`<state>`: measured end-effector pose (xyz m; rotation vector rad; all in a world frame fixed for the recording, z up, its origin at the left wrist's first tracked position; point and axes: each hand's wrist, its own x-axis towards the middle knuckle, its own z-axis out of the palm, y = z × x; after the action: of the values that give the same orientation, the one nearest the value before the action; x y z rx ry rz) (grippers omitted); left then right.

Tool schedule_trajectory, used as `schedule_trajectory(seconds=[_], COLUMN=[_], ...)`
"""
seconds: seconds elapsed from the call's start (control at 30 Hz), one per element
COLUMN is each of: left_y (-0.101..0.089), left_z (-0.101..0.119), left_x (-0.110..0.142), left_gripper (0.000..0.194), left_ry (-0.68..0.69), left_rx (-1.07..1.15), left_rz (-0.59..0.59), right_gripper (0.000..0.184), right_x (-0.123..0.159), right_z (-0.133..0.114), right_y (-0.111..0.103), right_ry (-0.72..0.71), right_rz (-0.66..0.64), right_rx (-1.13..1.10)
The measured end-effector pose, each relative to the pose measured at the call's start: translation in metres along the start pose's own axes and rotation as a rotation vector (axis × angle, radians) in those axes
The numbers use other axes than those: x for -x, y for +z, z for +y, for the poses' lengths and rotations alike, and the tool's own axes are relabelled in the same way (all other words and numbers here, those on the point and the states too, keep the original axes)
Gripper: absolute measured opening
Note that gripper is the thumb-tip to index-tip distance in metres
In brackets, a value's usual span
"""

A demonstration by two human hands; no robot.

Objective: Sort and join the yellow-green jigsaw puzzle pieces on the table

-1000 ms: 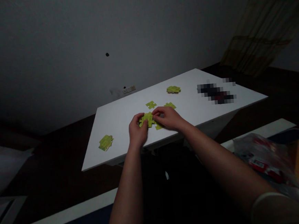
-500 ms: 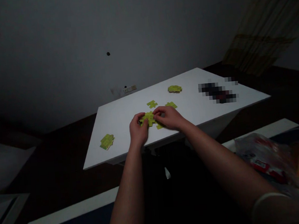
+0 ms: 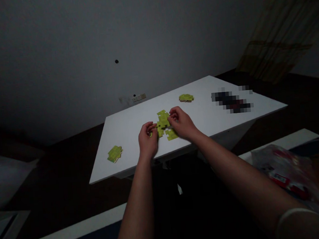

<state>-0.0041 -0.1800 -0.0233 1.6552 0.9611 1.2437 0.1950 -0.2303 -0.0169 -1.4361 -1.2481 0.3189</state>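
Mid-frame: right hand (image 3: 182,124) pinches flat, knobbed green puzzle piece (image 3: 164,120); left hand (image 3: 148,139) curls at notched pieces (image 3: 160,132), grip unclear.

I'm standing in a dim, plain room, home or office I can't tell: grey wall (image 3: 67,42) across the top, socket plates (image 3: 139,98) just left of centre, a long curtain (image 3: 274,40) upper right, a white table (image 3: 128,131) mid-frame.

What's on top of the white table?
A left stack and a far stack of puzzle pieces, more pieces between the left hand and right hand, and something pixelated. Whatever the hands cover can't be seen.
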Motion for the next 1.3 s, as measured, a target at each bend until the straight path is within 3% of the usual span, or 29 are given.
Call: schedule_trajectory(seconds=[0.1, 0.23, 0.47, 0.57, 0.67, 0.83, 0.93, 1.13, 1.3], left_y=[0.001, 0.001, 0.0, -0.001, -0.002, -0.002, -0.001, -0.002, -0.005], left_z=[-0.002, -0.005, -0.011, -0.012, -0.01, 0.0, 0.004, 0.003, 0.004], left_x=[-0.002, -0.004, -0.004, -0.003, -0.002, 0.002, 0.003, 0.001, 0.002], left_gripper=[0.028, 0.031, 0.048, 0.05, 0.051, 0.053, 0.053, 0.047, 0.046], left_ry=[-0.008, -0.042, -0.073, -0.066, -0.076, 0.008, 0.051, 0.094, 0.066], left_rx=[-0.03, -0.003, 0.077, 0.085, 0.032, -0.292, -0.401, -0.257, -0.237], left_rz=[0.033, 0.058, 0.102, 0.104, 0.094, 0.026, -0.018, 0.01, 0.029], right_gripper=[0.019, 0.03, 0.054, 0.052, 0.046, 0.046, 0.039, 0.024, 0.017], right_x=[-0.012, -0.029, -0.048, -0.047, -0.042, -0.029, -0.018, -0.007, -0.003], right_z=[0.008, 0.01, 0.002, 0.003, 0.001, -0.011, -0.012, -0.005, -0.009], right_y=[0.0, 0.005, 0.02, 0.024, 0.024, 0.019, 0.015, 0.008, 0.007], right_ry=[0.102, 0.219, 0.07, 0.013, -0.033, -0.179, -0.179, -0.023, -0.123], right_rz=[0.112, -0.012, -0.25, -0.315, -0.299, -0.26, -0.275, -0.324, -0.42], right_rx=[0.176, 0.32, 0.68, 0.83, 0.904, 0.732, 0.577, 0.23, 0.217])
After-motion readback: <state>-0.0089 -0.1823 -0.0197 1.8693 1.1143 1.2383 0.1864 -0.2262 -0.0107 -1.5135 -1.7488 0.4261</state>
